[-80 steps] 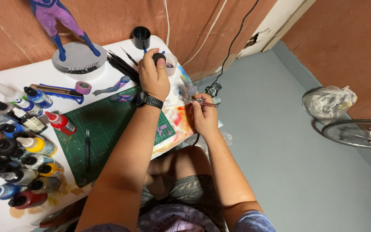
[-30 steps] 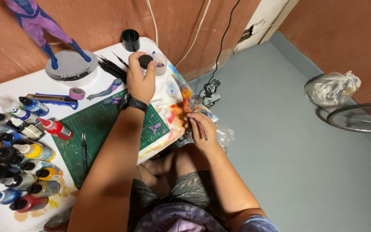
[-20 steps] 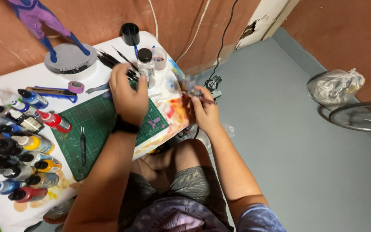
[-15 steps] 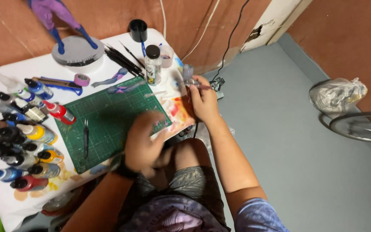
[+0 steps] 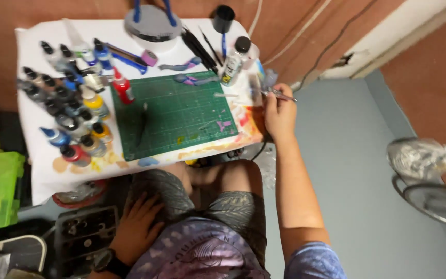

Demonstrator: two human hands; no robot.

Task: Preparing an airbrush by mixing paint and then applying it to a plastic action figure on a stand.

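While the person sits at the low white table (image 5: 37, 170), the head view shows the right hand (image 5: 280, 113) pinched closed around a thin airbrush (image 5: 277, 94) at the table's right edge, its long axis lying across, tip toward the green cutting mat (image 5: 174, 116). A black-capped bottle (image 5: 235, 59) stands just beyond, nearer this hand. The left hand (image 5: 136, 227) rests open on the thigh, holding nothing

Green mat (image 5: 176, 116) lies open; paint bottles (image 5: 70, 111) crowd its left.
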